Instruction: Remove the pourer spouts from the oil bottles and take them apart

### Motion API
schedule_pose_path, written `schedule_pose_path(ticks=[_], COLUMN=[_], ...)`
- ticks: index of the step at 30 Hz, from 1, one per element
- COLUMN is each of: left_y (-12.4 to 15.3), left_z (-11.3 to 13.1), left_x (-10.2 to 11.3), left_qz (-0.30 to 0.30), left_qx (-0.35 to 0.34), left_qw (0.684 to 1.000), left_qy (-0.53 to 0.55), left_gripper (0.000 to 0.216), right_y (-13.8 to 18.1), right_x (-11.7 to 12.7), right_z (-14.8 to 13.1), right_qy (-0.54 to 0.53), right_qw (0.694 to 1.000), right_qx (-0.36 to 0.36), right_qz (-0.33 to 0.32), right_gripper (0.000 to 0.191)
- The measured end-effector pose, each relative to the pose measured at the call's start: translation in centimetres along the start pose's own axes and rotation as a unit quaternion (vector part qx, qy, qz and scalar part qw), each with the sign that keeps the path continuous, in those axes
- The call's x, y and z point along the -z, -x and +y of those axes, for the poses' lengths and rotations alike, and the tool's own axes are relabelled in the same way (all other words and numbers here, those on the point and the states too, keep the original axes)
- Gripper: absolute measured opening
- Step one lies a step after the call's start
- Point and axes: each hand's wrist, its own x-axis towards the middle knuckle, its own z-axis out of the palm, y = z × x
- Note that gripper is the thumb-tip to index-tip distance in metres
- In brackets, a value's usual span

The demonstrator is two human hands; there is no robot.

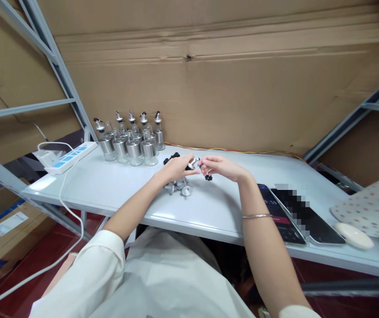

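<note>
My left hand (177,168) grips a metal pour spout (193,164) between thumb and fingers, its narrow tip turned to the right. Against that tip, my right hand (222,168) pinches a small black cap (200,163), mostly covered by the fingertips. Below the left hand lie several loose metal pour spouts (185,191), partly hidden by it. Small black pieces (172,157) are piled behind the left hand. More black pieces (208,177) sit on the table just under the right hand.
Several glass-and-steel oil bottles (135,152) stand at the back left, some with spouts fitted. Left of them lies a power strip (72,158) with a white cable. Two phones (280,216), a white oval object (354,235) and a dotted cloth (371,207) are on the right.
</note>
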Motion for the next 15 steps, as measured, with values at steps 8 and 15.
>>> schedule_pose_path(ticks=[8, 15], left_y=[0.7, 0.6], left_z=[-0.9, -0.8], left_x=[-0.6, -0.8], left_qz=[0.018, 0.021], left_qx=[-0.016, -0.018], left_qw=[0.999, 0.999], left_qy=[0.023, 0.034], left_gripper=[0.032, 0.025], right_y=[-0.8, -1.2], right_x=[-1.0, -1.5], right_z=[0.0, -0.1], right_qy=[0.023, 0.068], right_qw=[0.998, 0.995], right_qx=[0.055, 0.063], right_qz=[0.027, 0.045], right_gripper=[0.046, 0.045])
